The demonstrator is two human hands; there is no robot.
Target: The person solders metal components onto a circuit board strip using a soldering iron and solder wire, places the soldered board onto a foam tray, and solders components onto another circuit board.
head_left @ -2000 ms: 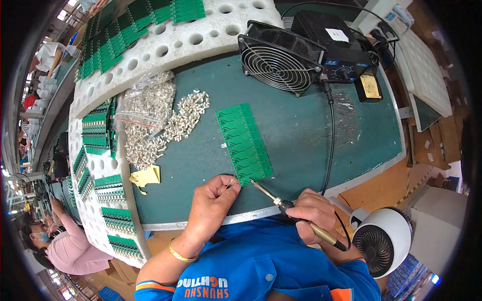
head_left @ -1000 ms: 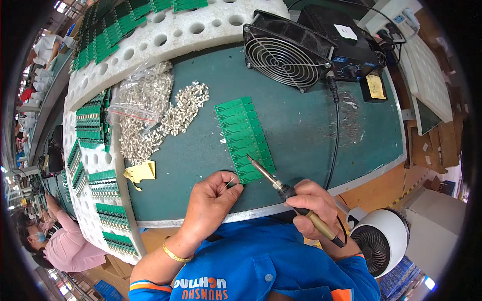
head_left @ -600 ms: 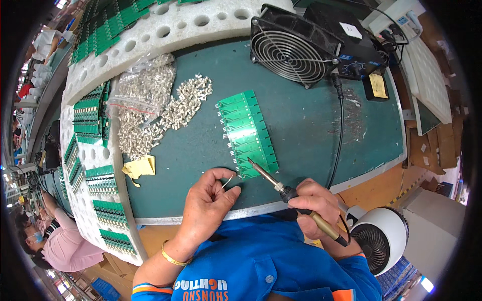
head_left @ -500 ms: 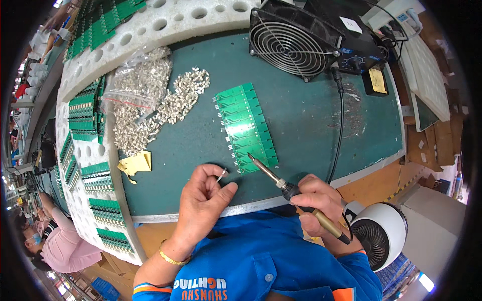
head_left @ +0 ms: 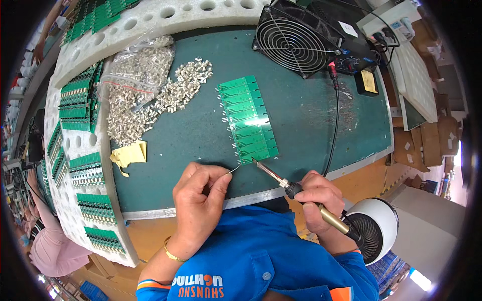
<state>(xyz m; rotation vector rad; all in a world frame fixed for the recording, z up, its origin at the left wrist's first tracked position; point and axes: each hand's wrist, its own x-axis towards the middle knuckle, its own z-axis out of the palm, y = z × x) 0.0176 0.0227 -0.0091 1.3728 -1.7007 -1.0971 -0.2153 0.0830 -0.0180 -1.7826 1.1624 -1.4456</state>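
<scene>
A worker's left hand [head_left: 198, 193] pinches a thin silvery wire [head_left: 234, 169] between thumb and forefinger while the right hand [head_left: 321, 200] grips a soldering iron [head_left: 290, 189]. Just beyond the hands, on the green desk [head_left: 306, 120], lies a long green circuit board panel [head_left: 247, 120], its near end closest to them. The wire's end meets the panel's near left corner; the iron's tip is at the near edge, though contact cannot be confirmed.

White and orange lettering, upside down in this view, crosses the blue shirt [head_left: 236, 246]. A white label [head_left: 348, 29] marks the black control unit [head_left: 354, 55], which also bears small blue-and-white printing around a dial.

The panel lies flat, with notches along its right side, small metal pins jutting from its left and a bright glare mid-board. To its left spread loose metallic parts [head_left: 186, 85] and a clear bag [head_left: 140, 65] of them, near a torn yellow paper [head_left: 129, 153]. Further left, perforated white foam [head_left: 113, 193] carries more green boards [head_left: 95, 206]; a black fan [head_left: 296, 45] stands at the far side.
</scene>
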